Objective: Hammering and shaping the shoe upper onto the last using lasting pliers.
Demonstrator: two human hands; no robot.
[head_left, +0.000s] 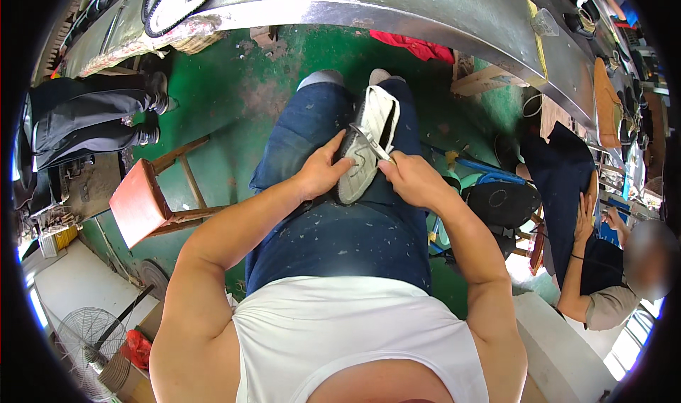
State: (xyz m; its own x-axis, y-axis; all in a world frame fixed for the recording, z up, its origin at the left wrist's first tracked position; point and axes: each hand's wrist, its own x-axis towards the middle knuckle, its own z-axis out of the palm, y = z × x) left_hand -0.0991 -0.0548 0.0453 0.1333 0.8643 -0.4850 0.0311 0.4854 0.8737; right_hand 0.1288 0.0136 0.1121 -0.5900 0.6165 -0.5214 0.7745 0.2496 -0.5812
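A white shoe with a dark sole edge lies lengthwise on my thighs, its dark opening on the right side. My left hand holds it from the left, thumb on the upper and fingers along the sole edge. On the right, my right hand is closed at the shoe's edge, pinching the end of a narrow pale strip that crosses the upper. Whether this strip is a strap or a separate tool I cannot tell. The fingertips of my right hand are partly hidden.
A long metal-edged workbench runs across the front, with a white shoe piece on it. A red-topped stool stands left, a wire fan behind it. One person stands left; another sits right. Red cloth lies under the bench.
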